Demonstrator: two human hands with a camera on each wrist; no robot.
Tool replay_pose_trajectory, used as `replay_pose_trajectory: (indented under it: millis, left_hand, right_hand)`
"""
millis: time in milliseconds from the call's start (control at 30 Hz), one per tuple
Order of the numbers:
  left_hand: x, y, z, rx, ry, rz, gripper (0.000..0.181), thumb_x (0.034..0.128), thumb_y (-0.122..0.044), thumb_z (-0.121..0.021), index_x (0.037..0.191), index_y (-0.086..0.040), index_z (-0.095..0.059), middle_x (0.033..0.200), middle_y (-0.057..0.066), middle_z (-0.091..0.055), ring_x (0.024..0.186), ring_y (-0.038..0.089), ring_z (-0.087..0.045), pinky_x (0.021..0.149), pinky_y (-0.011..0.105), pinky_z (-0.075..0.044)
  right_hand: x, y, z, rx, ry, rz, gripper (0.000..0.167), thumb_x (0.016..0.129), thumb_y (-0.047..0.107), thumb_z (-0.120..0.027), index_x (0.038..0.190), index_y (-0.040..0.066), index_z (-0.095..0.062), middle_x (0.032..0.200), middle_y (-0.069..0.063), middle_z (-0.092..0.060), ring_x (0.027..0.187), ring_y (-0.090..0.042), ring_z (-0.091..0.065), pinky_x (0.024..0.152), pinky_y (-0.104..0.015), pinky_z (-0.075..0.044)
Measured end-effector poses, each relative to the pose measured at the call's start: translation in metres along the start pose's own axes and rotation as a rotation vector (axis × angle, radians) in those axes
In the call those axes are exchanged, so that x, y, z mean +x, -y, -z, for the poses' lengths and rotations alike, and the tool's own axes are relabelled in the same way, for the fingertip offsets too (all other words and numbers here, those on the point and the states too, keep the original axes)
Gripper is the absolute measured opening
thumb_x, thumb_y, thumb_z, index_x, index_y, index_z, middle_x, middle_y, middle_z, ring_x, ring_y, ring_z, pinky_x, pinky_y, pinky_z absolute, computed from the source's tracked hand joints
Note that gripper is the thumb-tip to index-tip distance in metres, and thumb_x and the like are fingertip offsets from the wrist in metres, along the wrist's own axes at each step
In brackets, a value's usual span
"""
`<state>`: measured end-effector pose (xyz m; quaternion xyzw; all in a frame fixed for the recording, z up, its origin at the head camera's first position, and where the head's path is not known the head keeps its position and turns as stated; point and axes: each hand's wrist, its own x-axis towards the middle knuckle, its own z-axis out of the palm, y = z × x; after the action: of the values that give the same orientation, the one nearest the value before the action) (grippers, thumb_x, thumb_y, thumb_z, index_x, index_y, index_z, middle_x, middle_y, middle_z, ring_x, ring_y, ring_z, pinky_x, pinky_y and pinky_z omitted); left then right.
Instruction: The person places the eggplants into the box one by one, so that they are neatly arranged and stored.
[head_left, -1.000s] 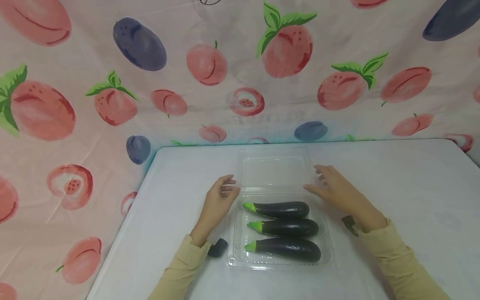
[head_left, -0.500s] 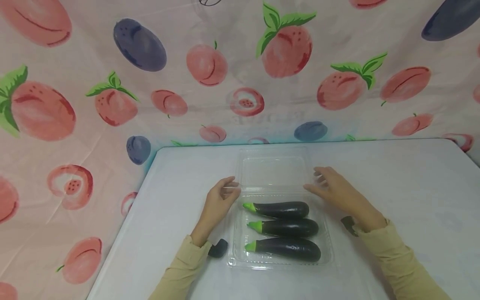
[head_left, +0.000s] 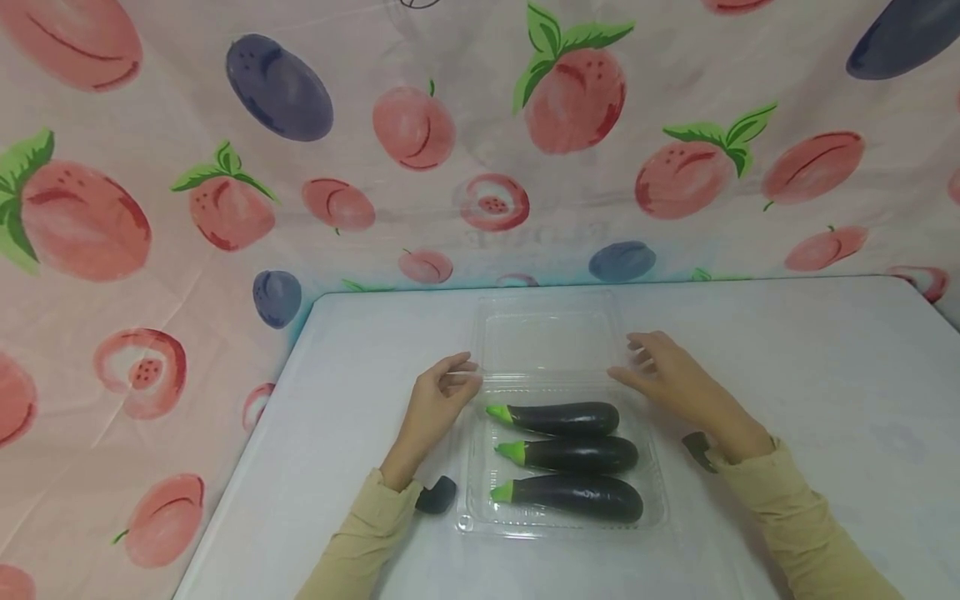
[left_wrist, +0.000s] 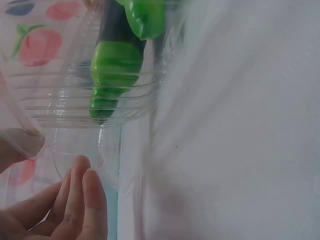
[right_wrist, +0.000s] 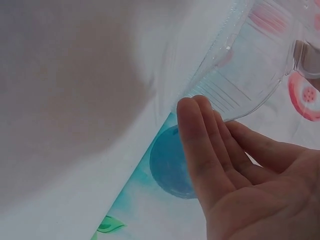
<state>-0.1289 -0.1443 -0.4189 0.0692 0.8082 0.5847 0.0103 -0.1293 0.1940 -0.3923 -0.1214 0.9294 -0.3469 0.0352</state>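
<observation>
the relation that seemed to matter most was that of the clear lid (head_left: 551, 342) to the two grips: it lay folded back on the worktop (head_left: 862, 375), on the far side of its hinge, between the left grip (head_left: 435, 398) at one edge and the right grip (head_left: 671, 383) at the other. the hinge (head_left: 551, 380) ran left to right, roughly from one thumb to the other. neither grip was clearly nearer; both sat just beside the ends of the hinge, the right thumb reaching a little over its edge in the head view.

seen from the left grip, the lid lay to the right and slightly ahead; from the right grip, it lay to the left. both grips were loosely spread, thumbs apart from gently bent fingers, pinching nothing that could be made out. in the wrist views the fingertips came right up to the plastic, though firm contact could not be told.

nearer the person, the base (head_left: 562, 533) carried three eggplants (head_left: 581, 456) in a row, long axes side to side and parallel to the hinge, green stem ends to the left. neither grip touched them.
</observation>
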Motion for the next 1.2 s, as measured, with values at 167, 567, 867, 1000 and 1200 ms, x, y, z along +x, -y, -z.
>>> replay_pose_trajectory:
  millis: [167, 567, 867, 1000, 1200]
  left_hand:
    - [0.0003, -0.0009, 0.0009, -0.013, 0.004, 0.011, 0.051, 0.0928, -0.019, -0.069, 0.138, 0.001, -0.054, 0.126, 0.014, -0.065, 0.112, 0.029, -0.065, 0.094, 0.039, -0.055]
    - [0.0006, -0.0046, 0.0012, -0.082, 0.0, 0.013, 0.053, 0.0907, -0.011, -0.071, 0.139, 0.001, -0.053, 0.126, 0.016, -0.064, 0.111, 0.031, -0.065, 0.093, 0.037, -0.055]
    - [0.0018, -0.0074, -0.0001, -0.137, -0.002, 0.005, 0.06, 0.0885, -0.004, -0.071, 0.143, 0.002, -0.046, 0.127, 0.018, -0.061, 0.111, 0.031, -0.064, 0.092, 0.03, -0.055]
    - [0.0022, -0.0085, 0.0, -0.145, -0.003, 0.006, 0.062, 0.0875, -0.002, -0.071, 0.143, 0.002, -0.045, 0.126, 0.02, -0.06, 0.108, 0.031, -0.065, 0.09, 0.028, -0.056]
    - [0.004, -0.0084, 0.0002, -0.152, -0.004, 0.015, 0.063, 0.0866, 0.001, -0.071, 0.144, 0.0, -0.046, 0.127, 0.023, -0.056, 0.104, 0.031, -0.065, 0.086, 0.025, -0.056]
  right_hand:
    - [-0.0004, 0.0007, 0.0003, 0.009, -0.001, -0.002, 0.072, 0.096, 0.037, -0.065, 0.142, -0.012, -0.039, 0.126, -0.029, -0.052, 0.112, -0.044, -0.057, 0.096, -0.058, -0.047]
    - [-0.0008, 0.0015, 0.0011, 0.025, -0.039, 0.037, 0.069, 0.095, 0.031, -0.067, 0.141, -0.012, -0.039, 0.128, -0.029, -0.051, 0.111, -0.045, -0.058, 0.096, -0.058, -0.048]
    - [-0.0006, 0.003, 0.0012, 0.056, -0.075, 0.067, 0.072, 0.092, 0.019, -0.071, 0.143, -0.014, -0.031, 0.127, -0.03, -0.046, 0.112, -0.047, -0.056, 0.096, -0.06, -0.047]
    - [-0.0007, 0.005, 0.0019, 0.061, -0.09, 0.079, 0.072, 0.091, 0.017, -0.072, 0.143, -0.014, -0.032, 0.125, -0.03, -0.047, 0.109, -0.046, -0.056, 0.095, -0.059, -0.048]
    - [-0.0014, 0.0054, 0.004, 0.081, -0.12, 0.099, 0.07, 0.089, 0.012, -0.074, 0.141, -0.014, -0.034, 0.124, -0.029, -0.05, 0.107, -0.045, -0.058, 0.093, -0.059, -0.049]
